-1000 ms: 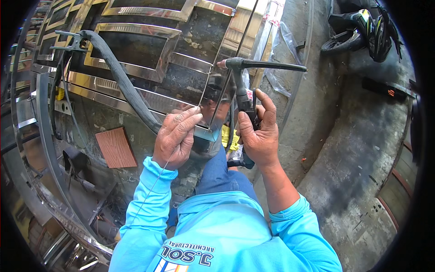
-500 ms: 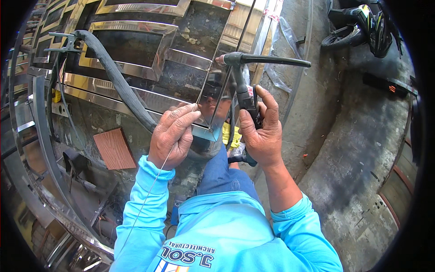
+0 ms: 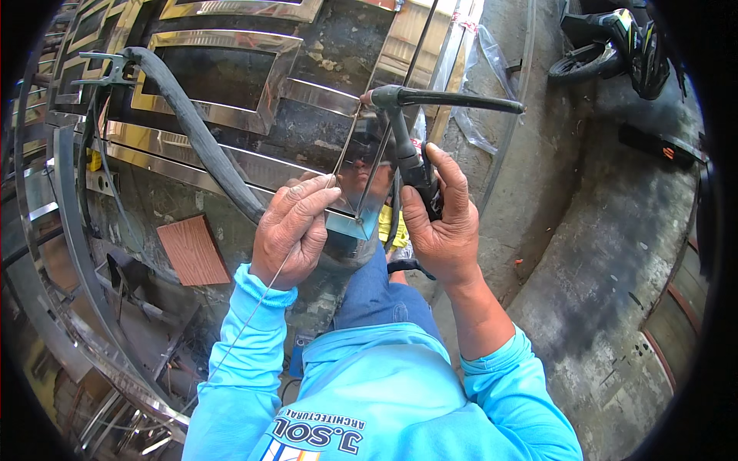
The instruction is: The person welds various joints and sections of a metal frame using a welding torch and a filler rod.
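Observation:
My right hand (image 3: 447, 238) is closed around the black handle of a TIG welding torch (image 3: 404, 138). The torch's head points left, and its long black back cap stretches to the right. Between the fingertips of my left hand (image 3: 290, 230) is a thin metal filler rod (image 3: 267, 292), which trails down along my sleeve. Its upper end runs toward the torch's pinkish nozzle; whether the two touch, I cannot tell. Beneath both hands lies a mirror-polished metal frame (image 3: 288, 65) of nested rectangles. A shiny corner strip (image 3: 355, 180) of it sits between my hands.
A grey clamp (image 3: 115, 71) grips the frame at the left, with a thick dark cable (image 3: 196, 127) curving toward my left hand. A reddish-brown wood-look tile (image 3: 194, 250) lies below. Metal lengths (image 3: 73, 246) stand at far left. A motorcycle (image 3: 615, 50) is parked at upper right.
My right hand has tilted the torch a little, and its head has shifted slightly left. My left hand and the filler rod stay almost in place.

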Motion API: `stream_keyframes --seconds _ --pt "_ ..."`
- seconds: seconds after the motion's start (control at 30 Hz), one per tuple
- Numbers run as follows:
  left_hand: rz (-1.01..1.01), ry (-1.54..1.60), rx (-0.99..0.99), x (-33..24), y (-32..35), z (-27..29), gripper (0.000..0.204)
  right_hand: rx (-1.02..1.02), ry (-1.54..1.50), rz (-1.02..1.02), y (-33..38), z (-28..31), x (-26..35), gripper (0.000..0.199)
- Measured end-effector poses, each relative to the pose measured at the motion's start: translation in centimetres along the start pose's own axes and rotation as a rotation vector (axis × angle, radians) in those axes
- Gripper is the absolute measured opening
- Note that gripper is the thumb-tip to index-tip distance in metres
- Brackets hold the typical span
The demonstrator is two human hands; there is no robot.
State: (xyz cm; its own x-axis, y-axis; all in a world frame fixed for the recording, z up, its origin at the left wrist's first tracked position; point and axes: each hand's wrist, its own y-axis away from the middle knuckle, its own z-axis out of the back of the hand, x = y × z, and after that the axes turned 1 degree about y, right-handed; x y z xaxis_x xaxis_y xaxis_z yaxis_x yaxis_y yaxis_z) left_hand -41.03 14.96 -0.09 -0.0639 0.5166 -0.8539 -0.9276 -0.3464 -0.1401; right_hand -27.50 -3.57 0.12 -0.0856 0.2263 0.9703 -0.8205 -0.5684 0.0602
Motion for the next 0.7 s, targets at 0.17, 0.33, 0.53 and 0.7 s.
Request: stream_keyframes --seconds 0.17,0.33,0.53,0.7 --pt "0.007 -0.01 0.003 0.24 -0.06 -0.18 0.03 0.003 0.0 -0.017 -0.02 0.14 -0.06 0.056" --pt "-0.007 -0.015 -0.009 0.32 0.07 -0.23 0.029 -0.009 0.038 0.047 -0.24 0.11 -0.16 0.056" --pt "0.0 -0.029 0.0 0.09 0.01 -0.12 0.029 0.009 0.047 0.028 -0.19 0.21 -0.08 0.056" --pt "0.008 -0.025 -0.006 0.1 -0.04 -0.17 0.029 0.003 -0.014 -0.025 0.1 0.07 0.02 0.057"
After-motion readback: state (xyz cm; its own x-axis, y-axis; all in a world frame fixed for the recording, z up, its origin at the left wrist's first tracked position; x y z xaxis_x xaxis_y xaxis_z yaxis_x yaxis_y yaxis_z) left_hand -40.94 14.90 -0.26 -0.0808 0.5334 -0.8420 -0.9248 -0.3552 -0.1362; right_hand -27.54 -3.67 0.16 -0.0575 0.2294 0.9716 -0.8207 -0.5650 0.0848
